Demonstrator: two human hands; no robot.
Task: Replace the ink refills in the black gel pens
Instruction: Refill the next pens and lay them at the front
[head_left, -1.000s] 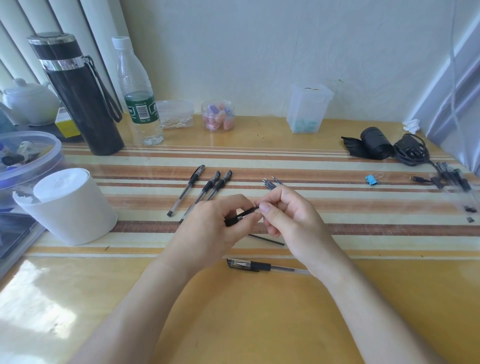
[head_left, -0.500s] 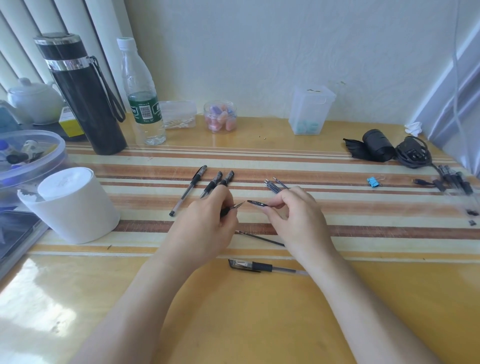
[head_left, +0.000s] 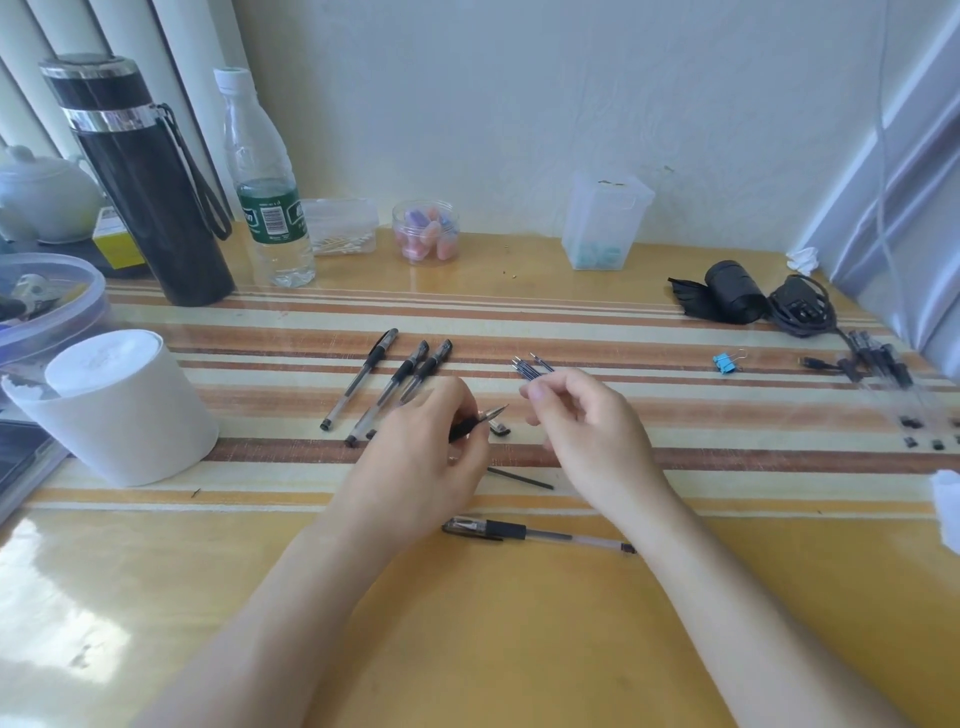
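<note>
My left hand (head_left: 415, 457) grips a black gel pen (head_left: 475, 422) whose bare metal tip points up and to the right. A small black cap (head_left: 500, 429) lies on the mat just under that tip. My right hand (head_left: 587, 426) hovers with loosely curled fingers and nothing in it, its fingertips right beside a bundle of ink refills (head_left: 532, 364). Three capped black gel pens (head_left: 410, 371) lie side by side left of the hands. A single thin refill (head_left: 522, 478) lies between my wrists, and another capped pen (head_left: 519, 531) lies nearer me.
A white paper cup (head_left: 119, 410) stands at the left, a black flask (head_left: 145, 192) and a water bottle (head_left: 267, 187) behind it. Small plastic jars line the wall. At the far right lie more pens (head_left: 878, 358), loose caps, a blue binder clip (head_left: 724, 362) and a black cable.
My hands pulled the cap off the pen and moved apart. My right hand let the cap drop on the mat and moved up toward the refill bundle.
</note>
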